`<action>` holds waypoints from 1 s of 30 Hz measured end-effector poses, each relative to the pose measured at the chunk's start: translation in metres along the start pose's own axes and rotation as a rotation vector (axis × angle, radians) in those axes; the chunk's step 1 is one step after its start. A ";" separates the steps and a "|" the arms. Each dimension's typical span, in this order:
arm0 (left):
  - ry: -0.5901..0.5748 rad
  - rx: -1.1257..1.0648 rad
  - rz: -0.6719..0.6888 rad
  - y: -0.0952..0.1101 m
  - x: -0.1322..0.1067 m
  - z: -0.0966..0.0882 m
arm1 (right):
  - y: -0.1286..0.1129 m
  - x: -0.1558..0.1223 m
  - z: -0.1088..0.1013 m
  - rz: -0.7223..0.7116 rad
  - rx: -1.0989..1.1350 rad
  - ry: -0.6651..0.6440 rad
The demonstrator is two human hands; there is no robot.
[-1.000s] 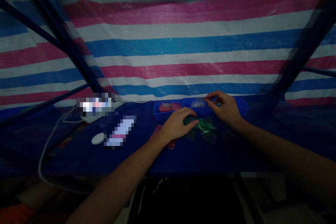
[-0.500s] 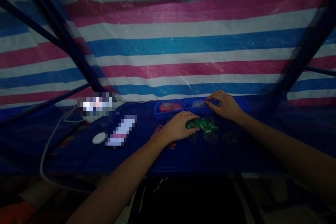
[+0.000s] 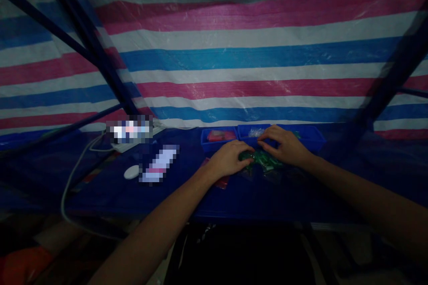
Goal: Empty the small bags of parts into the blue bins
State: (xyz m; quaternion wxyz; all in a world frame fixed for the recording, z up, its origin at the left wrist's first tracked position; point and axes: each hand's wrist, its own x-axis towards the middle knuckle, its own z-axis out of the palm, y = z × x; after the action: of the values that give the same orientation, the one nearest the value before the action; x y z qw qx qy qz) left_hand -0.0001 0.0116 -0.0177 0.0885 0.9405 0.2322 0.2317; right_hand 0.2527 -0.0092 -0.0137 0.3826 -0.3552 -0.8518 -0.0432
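A loose pile of small green packets (image 3: pixel 266 160), some in clear plastic, lies on the blue tabletop in front of the bins. My left hand (image 3: pixel 230 158) rests at the pile's left side, thumb and fingers curled round a green packet (image 3: pixel 246 156). My right hand (image 3: pixel 284 144) is over the pile's right side, by the front wall of the bins. Its thumb and forefinger point left, a little apart, with nothing visible between them. Clear plastic pieces (image 3: pixel 256 132) sit in the middle blue bin (image 3: pixel 243 132), just beyond those fingertips. Dim light hides finer detail.
The left blue bin (image 3: pixel 219 146) holds red packets (image 3: pixel 221 135). Red packets (image 3: pixel 222 182) also lie under my left wrist. Leftward are a blurred-out phone (image 3: pixel 160 164), a white round object (image 3: pixel 131 172) and a white cable (image 3: pixel 68 182). Striped sheeting (image 3: pixel 234 58) hangs behind; blue metal posts (image 3: pixel 394 89) flank it.
My right hand has come back from over the middle bin, down toward the green packets. My left hand stays at the pile. The view has shifted slightly.
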 end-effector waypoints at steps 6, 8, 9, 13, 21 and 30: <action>0.010 0.005 -0.003 0.005 -0.002 0.003 | -0.001 0.000 0.000 0.009 -0.005 0.009; 0.018 0.005 -0.006 0.007 -0.002 0.005 | -0.001 0.000 0.001 0.009 -0.008 0.009; 0.024 0.008 -0.009 0.007 -0.002 0.006 | -0.001 0.000 0.002 0.009 -0.007 0.008; 0.033 0.037 -0.047 0.006 -0.001 0.011 | -0.001 -0.001 0.003 0.003 0.012 -0.003; 0.048 0.055 -0.056 0.012 0.001 0.008 | -0.002 0.000 0.004 0.007 0.032 -0.014; 0.073 0.007 -0.081 0.013 0.000 0.000 | -0.002 -0.003 0.004 0.085 0.077 0.010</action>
State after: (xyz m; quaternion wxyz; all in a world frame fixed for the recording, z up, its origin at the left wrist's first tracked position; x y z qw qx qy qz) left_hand 0.0051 -0.0001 -0.0136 0.0861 0.9216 0.2739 0.2613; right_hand 0.2497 -0.0111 -0.0179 0.4016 -0.3759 -0.8351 0.0041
